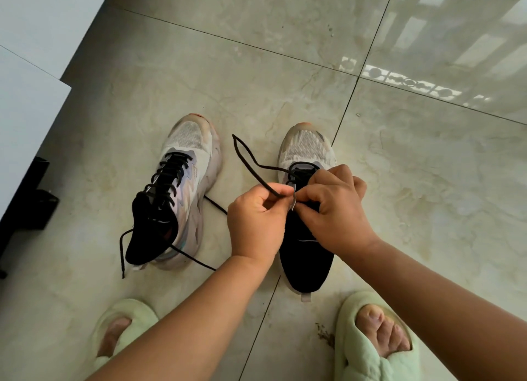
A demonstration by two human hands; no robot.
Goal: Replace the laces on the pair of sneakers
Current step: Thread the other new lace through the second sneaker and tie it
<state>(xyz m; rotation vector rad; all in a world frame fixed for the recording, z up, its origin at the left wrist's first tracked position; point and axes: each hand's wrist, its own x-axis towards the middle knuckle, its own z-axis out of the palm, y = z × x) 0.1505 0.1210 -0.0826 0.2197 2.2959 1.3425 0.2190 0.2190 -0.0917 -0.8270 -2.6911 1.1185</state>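
Note:
Two white-and-black sneakers stand on the tiled floor, toes pointing away from me. The left sneaker (182, 187) is laced with a black lace whose loose ends trail on the floor. Over the right sneaker (306, 152) my left hand (258, 221) pinches a black lace (248, 155) that loops out to the left above the floor. My right hand (333, 206) pinches at the sneaker's tongue or eyelets, fingertips close to my left hand. Both hands hide the middle of this sneaker, so I cannot tell how far its lacing runs.
My feet in pale green slippers (373, 340) rest at the bottom, left and right. White furniture (31, 75) with a black base (31, 206) borders the left side. Shiny marble floor (413, 195) spreads to the right and beyond the shoes.

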